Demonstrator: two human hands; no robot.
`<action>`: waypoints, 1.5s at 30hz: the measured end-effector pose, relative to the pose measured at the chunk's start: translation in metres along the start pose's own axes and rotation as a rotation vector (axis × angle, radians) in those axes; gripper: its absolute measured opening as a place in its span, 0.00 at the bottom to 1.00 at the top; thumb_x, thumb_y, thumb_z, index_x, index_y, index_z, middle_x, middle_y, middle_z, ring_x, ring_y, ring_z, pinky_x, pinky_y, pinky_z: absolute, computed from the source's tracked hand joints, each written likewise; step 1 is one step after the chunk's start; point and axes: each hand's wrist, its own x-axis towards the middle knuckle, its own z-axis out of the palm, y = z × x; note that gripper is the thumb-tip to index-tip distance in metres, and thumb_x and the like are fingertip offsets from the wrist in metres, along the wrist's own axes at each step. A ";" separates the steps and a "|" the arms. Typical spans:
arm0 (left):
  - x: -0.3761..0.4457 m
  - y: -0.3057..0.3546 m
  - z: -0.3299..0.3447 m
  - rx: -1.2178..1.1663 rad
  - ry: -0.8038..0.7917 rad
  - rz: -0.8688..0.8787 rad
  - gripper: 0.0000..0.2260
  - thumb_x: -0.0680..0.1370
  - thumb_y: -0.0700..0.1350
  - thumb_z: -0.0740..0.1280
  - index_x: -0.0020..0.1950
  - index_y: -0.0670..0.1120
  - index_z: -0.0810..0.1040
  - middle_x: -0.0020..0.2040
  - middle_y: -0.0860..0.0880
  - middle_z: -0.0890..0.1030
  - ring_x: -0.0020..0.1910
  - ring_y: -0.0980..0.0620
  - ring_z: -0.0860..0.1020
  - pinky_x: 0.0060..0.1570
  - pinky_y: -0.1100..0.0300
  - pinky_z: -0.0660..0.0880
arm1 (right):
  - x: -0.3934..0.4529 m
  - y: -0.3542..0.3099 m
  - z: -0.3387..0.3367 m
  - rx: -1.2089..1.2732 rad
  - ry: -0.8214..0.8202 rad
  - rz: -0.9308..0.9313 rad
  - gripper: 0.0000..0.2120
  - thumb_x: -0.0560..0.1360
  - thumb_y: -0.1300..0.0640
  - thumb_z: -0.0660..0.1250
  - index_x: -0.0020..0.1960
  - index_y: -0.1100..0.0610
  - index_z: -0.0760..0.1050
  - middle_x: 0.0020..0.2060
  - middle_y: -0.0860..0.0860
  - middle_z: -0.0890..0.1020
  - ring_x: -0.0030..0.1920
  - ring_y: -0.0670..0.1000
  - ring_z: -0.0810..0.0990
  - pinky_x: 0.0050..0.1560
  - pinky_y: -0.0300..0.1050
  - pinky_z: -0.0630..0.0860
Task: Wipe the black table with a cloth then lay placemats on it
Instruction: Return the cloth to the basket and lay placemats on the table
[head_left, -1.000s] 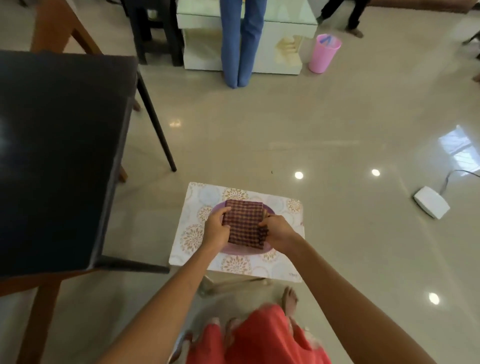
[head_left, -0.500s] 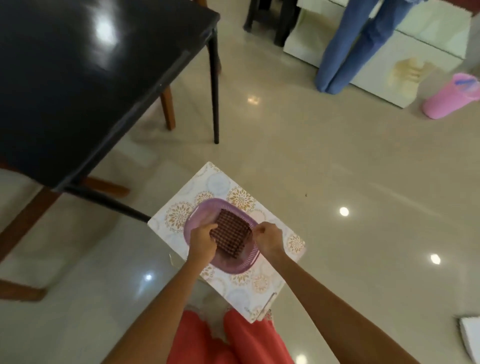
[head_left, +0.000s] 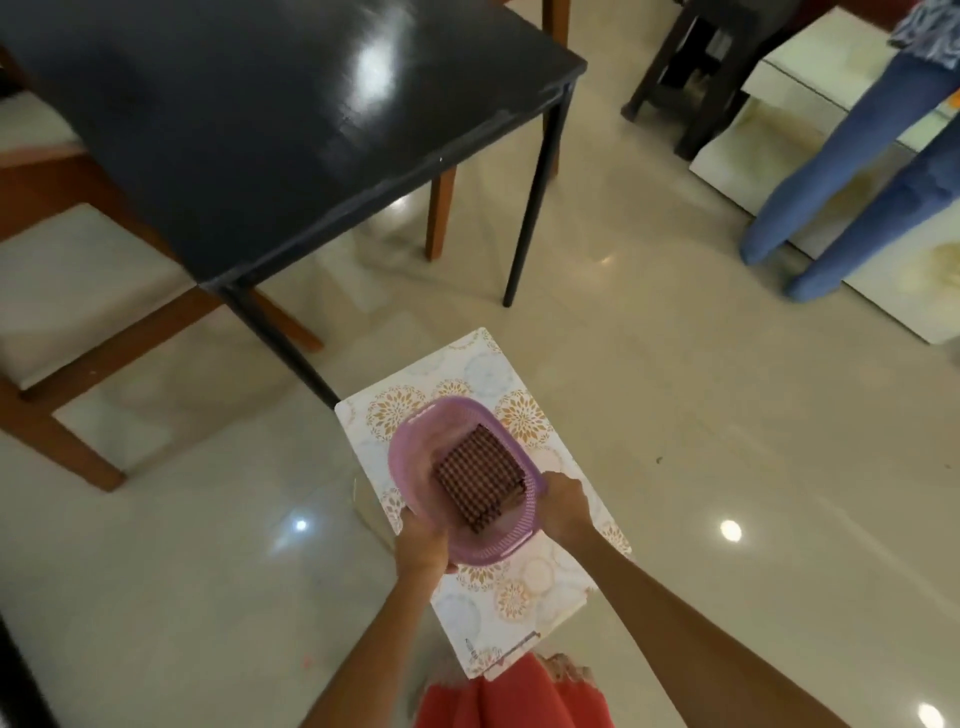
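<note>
The folded checked cloth (head_left: 479, 477), pinched up between both hands a second ago, now lies inside the purple basket (head_left: 415, 447), and the view has swung so that the black counter (head_left: 249, 114) fills the upper left. The left hand (head_left: 423, 540) grips the basket's near left rim, fingers curled under it, and the right hand (head_left: 566, 506) grips the near right rim, so both have hold of the basket and neither touches the cloth. The cloth sits between the hands, just ahead of them, resting against the basket's right wall. Under the basket is the stack of patterned placemats (head_left: 519, 587), carried along with it above the floor (head_left: 675, 415); whether the fingers also hold the mats from beneath cannot be told. This reads as the things being brought to the counter as one load: wiping has not begun, the top looks bare and glossy, and the counter's near corner is near but apart from the mats. Wooden chairs (head_left: 78, 291) stand by the counter, and another person's legs in jeans (head_left: 841, 176) stand at upper right
</note>
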 end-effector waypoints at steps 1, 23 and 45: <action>-0.003 -0.001 -0.001 0.022 0.040 0.034 0.12 0.79 0.45 0.64 0.60 0.42 0.68 0.41 0.43 0.80 0.31 0.44 0.81 0.31 0.46 0.81 | -0.002 0.004 0.002 0.045 0.002 -0.017 0.12 0.77 0.65 0.56 0.50 0.64 0.78 0.41 0.55 0.82 0.38 0.54 0.79 0.38 0.46 0.78; -0.035 -0.002 0.015 0.035 0.179 0.041 0.17 0.76 0.34 0.59 0.64 0.45 0.72 0.44 0.47 0.77 0.38 0.45 0.77 0.36 0.56 0.75 | 0.113 0.027 -0.071 0.186 -0.332 0.023 0.37 0.73 0.61 0.73 0.76 0.62 0.59 0.73 0.58 0.65 0.71 0.57 0.67 0.64 0.43 0.66; -0.033 -0.009 0.048 -0.040 0.346 -0.096 0.14 0.79 0.38 0.59 0.64 0.45 0.72 0.52 0.45 0.81 0.46 0.45 0.79 0.52 0.46 0.78 | 0.153 0.009 -0.050 0.303 -0.509 0.015 0.13 0.68 0.68 0.76 0.51 0.61 0.81 0.50 0.57 0.84 0.48 0.58 0.83 0.45 0.50 0.80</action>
